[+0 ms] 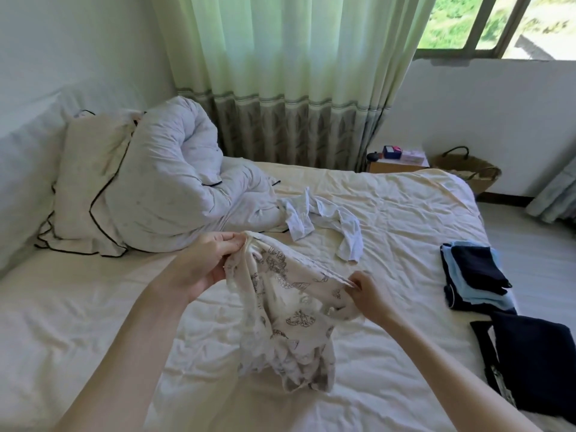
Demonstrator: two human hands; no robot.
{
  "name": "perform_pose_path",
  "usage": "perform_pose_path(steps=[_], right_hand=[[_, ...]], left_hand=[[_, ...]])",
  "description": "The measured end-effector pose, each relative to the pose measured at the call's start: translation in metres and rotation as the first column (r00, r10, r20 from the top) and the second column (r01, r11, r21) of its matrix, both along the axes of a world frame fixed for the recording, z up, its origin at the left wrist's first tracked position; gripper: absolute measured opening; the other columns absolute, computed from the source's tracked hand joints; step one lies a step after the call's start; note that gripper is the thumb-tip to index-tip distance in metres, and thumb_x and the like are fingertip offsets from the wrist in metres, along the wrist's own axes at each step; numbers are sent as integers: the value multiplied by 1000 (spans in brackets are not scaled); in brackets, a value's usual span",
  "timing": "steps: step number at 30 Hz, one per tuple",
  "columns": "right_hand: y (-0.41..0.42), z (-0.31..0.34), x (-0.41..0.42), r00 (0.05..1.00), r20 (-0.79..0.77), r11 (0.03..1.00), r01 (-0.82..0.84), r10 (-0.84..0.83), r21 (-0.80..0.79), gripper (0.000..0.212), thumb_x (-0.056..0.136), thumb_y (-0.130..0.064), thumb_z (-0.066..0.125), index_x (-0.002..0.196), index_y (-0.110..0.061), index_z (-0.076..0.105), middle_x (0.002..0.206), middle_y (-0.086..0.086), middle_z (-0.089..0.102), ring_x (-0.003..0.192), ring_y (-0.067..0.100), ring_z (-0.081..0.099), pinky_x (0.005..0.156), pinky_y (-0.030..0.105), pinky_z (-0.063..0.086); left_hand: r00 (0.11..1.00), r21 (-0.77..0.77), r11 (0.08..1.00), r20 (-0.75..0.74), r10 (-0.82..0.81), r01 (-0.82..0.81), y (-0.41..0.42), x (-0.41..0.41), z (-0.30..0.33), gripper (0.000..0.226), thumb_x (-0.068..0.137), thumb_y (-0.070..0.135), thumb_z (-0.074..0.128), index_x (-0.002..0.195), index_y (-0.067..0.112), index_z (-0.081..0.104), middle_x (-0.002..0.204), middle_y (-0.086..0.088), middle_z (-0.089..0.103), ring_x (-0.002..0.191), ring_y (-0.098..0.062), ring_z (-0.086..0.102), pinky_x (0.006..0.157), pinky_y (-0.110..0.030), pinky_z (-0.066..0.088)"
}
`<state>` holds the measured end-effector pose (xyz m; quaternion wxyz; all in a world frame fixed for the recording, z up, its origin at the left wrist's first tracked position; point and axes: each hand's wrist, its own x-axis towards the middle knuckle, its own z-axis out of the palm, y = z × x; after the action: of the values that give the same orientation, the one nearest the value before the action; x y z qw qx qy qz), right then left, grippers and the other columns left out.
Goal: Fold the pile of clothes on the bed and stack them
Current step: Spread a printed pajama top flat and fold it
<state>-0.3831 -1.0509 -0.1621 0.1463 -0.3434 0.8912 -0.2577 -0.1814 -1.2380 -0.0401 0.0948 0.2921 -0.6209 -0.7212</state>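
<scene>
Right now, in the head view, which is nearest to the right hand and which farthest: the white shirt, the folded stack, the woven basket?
From the right hand:
1. White shirt, lying just beyond it, mid-bed.
2. Folded stack, at the bed's right edge.
3. Woven basket, on the floor past the far corner.

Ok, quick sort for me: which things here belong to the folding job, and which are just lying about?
Job:
- printed cream garment, held up by the left hand and right hand
- crumpled white garment, unfolded on the bed
- folded navy and blue stack
- dark folded item

Lying about:
- pillow
- rolled duvet
- woven basket
- bedside table
</scene>
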Motion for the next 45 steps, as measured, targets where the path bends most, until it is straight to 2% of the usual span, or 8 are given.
perform_pose_path(steps=[4,10,21,27,30,36,41,45], right_hand=[[7,-5,-4,873,404,940,331,-274,-78,23,92,-13,54,71,-6,59,64,7,52,62,20,48,55,27,36],[24,21,-19,66,998,780,624,-1,-40,16,89,4,48,83,2,62,72,17,69,61,25,69,51,30,58],[37,33,-21,103,980,923,334,167,-193,24,77,-8,57,99,1,62,76,11,69,60,19,67,56,28,57],[41,33,-26,-14,947,834,479,320,-275,43,50,-6,86,90,2,73,87,15,70,73,25,70,63,31,58],[37,39,-30,39,965,840,484,259,-245,23,73,-7,57,88,-1,73,87,15,70,71,25,70,60,32,58],[25,48,-38,271,948,901,348,170,-261,29,86,-14,55,114,-9,57,99,13,61,74,22,65,55,30,56],[9,52,-31,923,352,987,-161,152,-4,24,74,-26,76,97,-27,69,84,-9,63,75,10,62,67,22,50],[-8,93,-44,972,-54,964,-219,229,153,24,87,-23,64,77,-2,67,64,4,50,52,9,40,46,17,31]], left_hand=[[1000,-55,998,9,-12,13,-7,2,-2,30,83,28,57,87,1,68,62,-4,69,54,-10,64,50,-19,51],[942,-235,957,246,229,-171,-31,14,-51,30,92,16,58,65,2,58,44,0,57,39,-5,55,43,-16,47],[905,605,696,105,413,-388,-37,23,-74,31,95,14,46,79,-4,65,67,-14,70,57,-18,69,43,-31,55],[971,599,766,180,155,-233,-31,33,-80,18,69,0,74,85,-1,67,83,-20,68,59,-23,69,44,-34,56],[952,410,879,276,132,-241,-37,32,-83,11,95,9,47,93,7,58,87,-11,66,62,-18,68,55,-33,57],[952,-96,981,275,-137,169,-42,33,-74,49,55,37,88,100,32,67,93,-1,70,80,-18,68,64,-32,55],[851,-732,534,524,44,423,-27,12,-81,22,75,31,76,76,48,63,89,5,48,86,-13,54,77,-28,45],[934,-844,459,350,76,279,-43,-2,-34,9,84,17,67,77,15,72,78,-4,49,70,-27,57,59,-28,48]])
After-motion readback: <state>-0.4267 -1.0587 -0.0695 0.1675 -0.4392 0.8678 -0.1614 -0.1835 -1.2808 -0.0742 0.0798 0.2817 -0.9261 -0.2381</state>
